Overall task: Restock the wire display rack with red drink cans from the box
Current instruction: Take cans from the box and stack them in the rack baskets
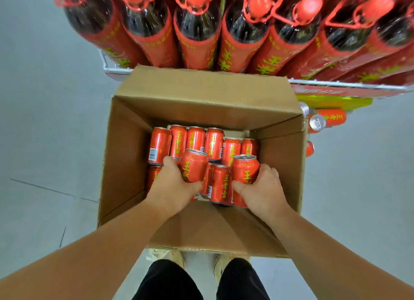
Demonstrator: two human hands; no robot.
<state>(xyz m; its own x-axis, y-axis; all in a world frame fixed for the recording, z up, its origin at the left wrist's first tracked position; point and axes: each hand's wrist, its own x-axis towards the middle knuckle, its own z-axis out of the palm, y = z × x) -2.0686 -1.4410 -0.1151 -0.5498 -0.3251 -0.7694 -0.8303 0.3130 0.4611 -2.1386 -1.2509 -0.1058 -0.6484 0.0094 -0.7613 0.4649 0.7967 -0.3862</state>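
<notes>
Gripping one red metal drink can (193,167) in our left hand (177,185), a second can (245,173) in our right hand (262,189), we judge them rigid, slick, weighty: wrap mid-body.

cans (197,140) in box (125,156), rack (336,84) behind w/ bottles (197,30)

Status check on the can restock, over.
Left hand grips a can, right hand grips a second can. Both hands inside the box. Nothing above blocks the lift.
</notes>
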